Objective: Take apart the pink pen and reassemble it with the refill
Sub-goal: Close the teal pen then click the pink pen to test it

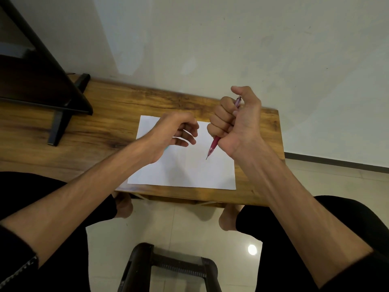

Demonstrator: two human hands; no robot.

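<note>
1. Both hands are hovering above the sheet of white paper (pixel 183 165) lying near the right end of the wooden tabletop (pixel 101 123).
2. Right hand (pixel 233 121) is wrapping its fingers into a fist around the pink pen (pixel 214 145), gripping the middle of the barrel, with the thumb standing up near the clicker end that is poking out at the top.
3. Left hand (pixel 179 131) is floating just beside it with the fingers loosely curled; nothing is showing inside them, so it is reading as unclamped and empty, though the palm side is partly hidden.
4. Pink pen is being held clear of the paper, tilted, with its dark writing tip pointing down and toward the near edge of the tabletop; the tip and tapered front section are sticking out below the fist.
5. A sliver of something teal is peeking out from under the left wrist on the paper; what it is cannot be told.
6. Judging by its looks, the pen is going to handle as light, stiff and smooth plastic, likely slippery under a twisting grip, with a thin refill inside that could bend and perhaps a small spring that could drop out, if it has one.
7. Best hold, I judge, is the right hand steadying the barrel while the left fingertips are pinching the exposed front cone and unscrewing it over the paper.
</note>
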